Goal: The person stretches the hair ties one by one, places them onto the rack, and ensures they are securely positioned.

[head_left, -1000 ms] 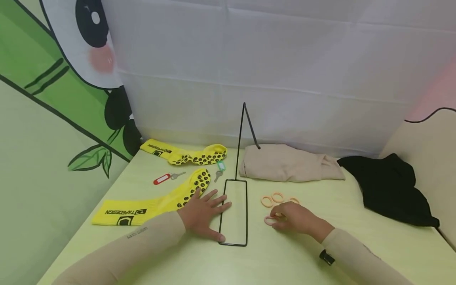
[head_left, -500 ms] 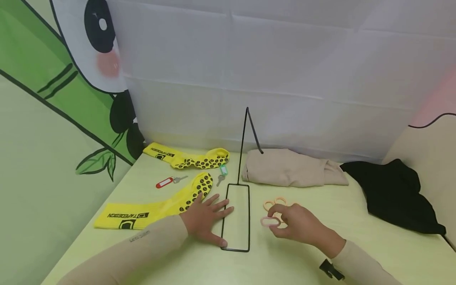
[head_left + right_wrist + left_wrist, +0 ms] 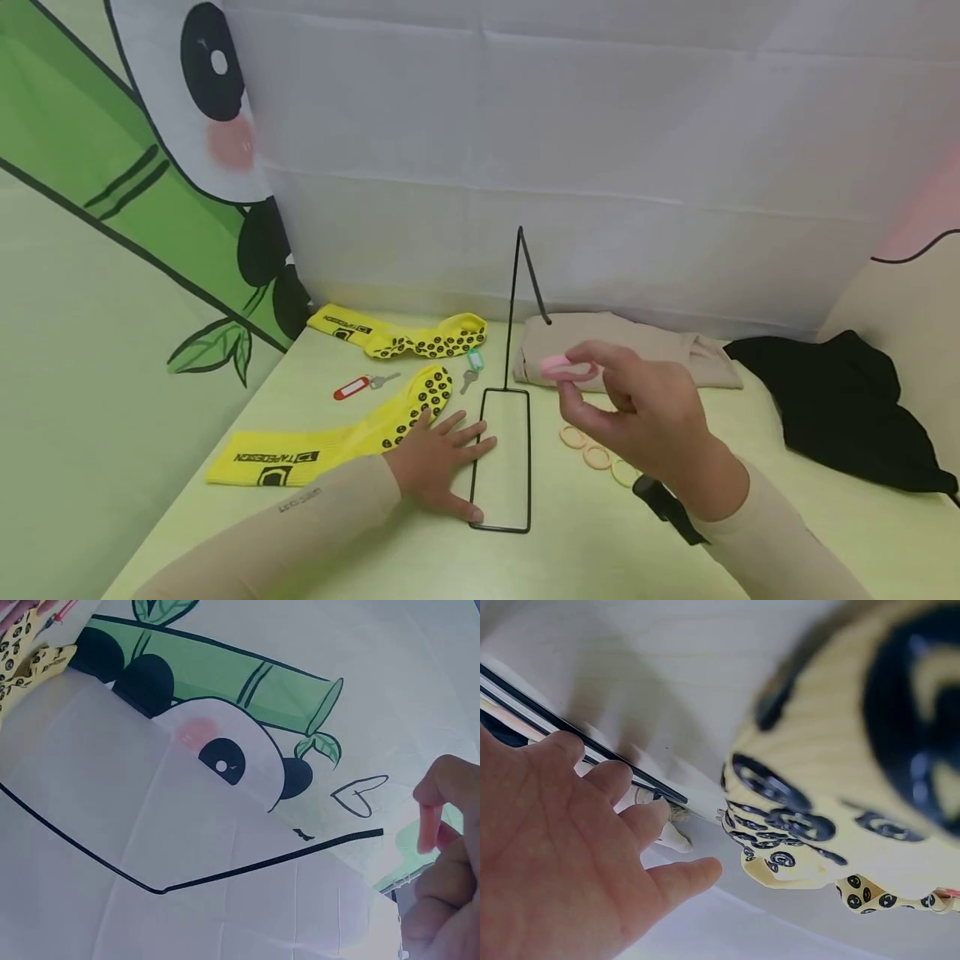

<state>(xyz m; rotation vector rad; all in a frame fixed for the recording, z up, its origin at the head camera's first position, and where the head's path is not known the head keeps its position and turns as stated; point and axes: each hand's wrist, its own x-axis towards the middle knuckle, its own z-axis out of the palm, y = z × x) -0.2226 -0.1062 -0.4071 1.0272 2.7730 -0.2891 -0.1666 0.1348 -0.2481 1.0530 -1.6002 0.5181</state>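
Note:
My left hand (image 3: 438, 458) lies with fingers spread over the left side of the rectangular base of a black wire stand (image 3: 512, 308); its thumb touches the base's near left corner. In the left wrist view the palm and straight fingers show beside a yellow sock with black dots (image 3: 780, 832). Raised above the table, my right hand (image 3: 652, 408) pinches a pink ring (image 3: 557, 367) between thumb and index finger, to the right of the stand's bent upper arm. The right wrist view shows the pink ring (image 3: 429, 829) edge-on, beyond the tip of the wire arm (image 3: 255, 866).
Below the right hand lie orange rings (image 3: 597, 457) and a yellow ring (image 3: 623, 473). Two yellow socks (image 3: 277, 454), keys with a red tag (image 3: 351, 388) and a green tag (image 3: 476, 360) are left. Folded beige cloth (image 3: 630, 333) and black cloth (image 3: 855, 408) lie behind and right.
My right hand has lifted the pink ring from beside the other rings, up and slightly left toward the stand's arm. The left hand has stayed on the base.

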